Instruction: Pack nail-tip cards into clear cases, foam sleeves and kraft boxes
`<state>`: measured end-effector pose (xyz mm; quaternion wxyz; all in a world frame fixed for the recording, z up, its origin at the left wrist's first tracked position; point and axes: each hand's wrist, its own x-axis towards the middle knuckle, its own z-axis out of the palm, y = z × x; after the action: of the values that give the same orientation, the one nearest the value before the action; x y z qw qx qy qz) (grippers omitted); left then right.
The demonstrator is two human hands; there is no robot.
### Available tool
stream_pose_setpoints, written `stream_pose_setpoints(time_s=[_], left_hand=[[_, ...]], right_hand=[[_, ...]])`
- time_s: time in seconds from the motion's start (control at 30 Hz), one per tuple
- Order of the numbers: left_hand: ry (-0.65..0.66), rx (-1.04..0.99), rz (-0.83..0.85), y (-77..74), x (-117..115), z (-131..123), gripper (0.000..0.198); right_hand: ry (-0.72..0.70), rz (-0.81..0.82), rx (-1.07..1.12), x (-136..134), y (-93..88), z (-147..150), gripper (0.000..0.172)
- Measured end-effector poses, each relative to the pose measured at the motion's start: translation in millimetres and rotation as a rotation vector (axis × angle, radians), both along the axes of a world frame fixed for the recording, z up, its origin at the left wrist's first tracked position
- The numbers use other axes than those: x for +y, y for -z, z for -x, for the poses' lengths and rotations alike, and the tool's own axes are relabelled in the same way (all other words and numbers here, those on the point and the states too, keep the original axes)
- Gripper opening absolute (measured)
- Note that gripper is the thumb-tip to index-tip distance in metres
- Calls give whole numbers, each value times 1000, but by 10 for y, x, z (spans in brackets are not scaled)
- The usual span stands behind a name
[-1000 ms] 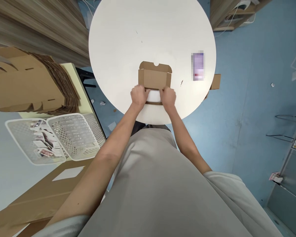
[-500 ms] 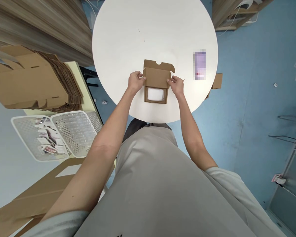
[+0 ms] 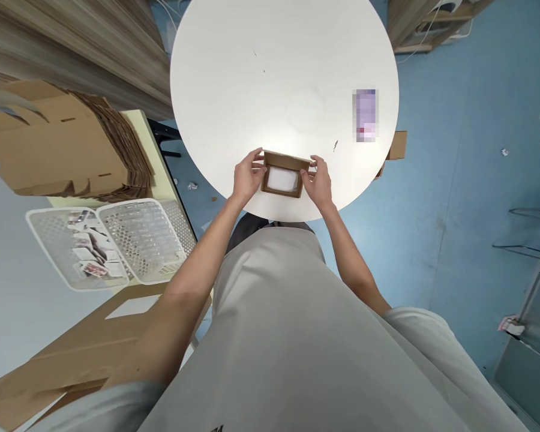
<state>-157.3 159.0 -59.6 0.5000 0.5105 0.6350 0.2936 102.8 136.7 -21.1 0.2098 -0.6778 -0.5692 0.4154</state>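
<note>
A small brown cardboard box (image 3: 281, 193) rests near the front edge of the white round table (image 3: 234, 72). Inside it lies a white item (image 3: 282, 179) whose kind I cannot make out. The box lid (image 3: 287, 160) stands raised along the far side, its end flap no longer spread out. My left hand (image 3: 248, 176) grips the lid and box at the left end, fingers behind and thumb in front. At the right end my right hand (image 3: 317, 180) holds it the same way.
A purple blurred item (image 3: 365, 115) lies on the table's right side. To the left are a stack of flat cardboard boxes (image 3: 63, 144) and white plastic baskets (image 3: 139, 240), one holding several small packets. Another carton (image 3: 398, 146) sits beyond the table's right edge.
The lid, earlier leaning back with its flap spread, has swung up toward me and its flap has folded. Both hands have come nearer my body along with it.
</note>
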Motion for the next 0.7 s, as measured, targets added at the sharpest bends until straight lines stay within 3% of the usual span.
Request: stream_pose_setpoints(time_s=[0.17,0.33,0.47,0.57,0.7], left_hand=[[38,69,-34,-165,-297,-31,56],[83,171,-49,-226,-553,-23,59],[109,246,-35,-271,-787,4,69],[147,319,-20,-299,-927,18,65],[165,313,3,-279,-935,-6,63]], right_hand=[[-61,-5,-73,-253,-118,103,48],[-106,-5,-99,-428,-144,115,48],[-121,-2,-81,-650,-104,75,50],[-111,-6,-48,-811,-49,58,50],[-94,-3,-13,-816,31,75,49]])
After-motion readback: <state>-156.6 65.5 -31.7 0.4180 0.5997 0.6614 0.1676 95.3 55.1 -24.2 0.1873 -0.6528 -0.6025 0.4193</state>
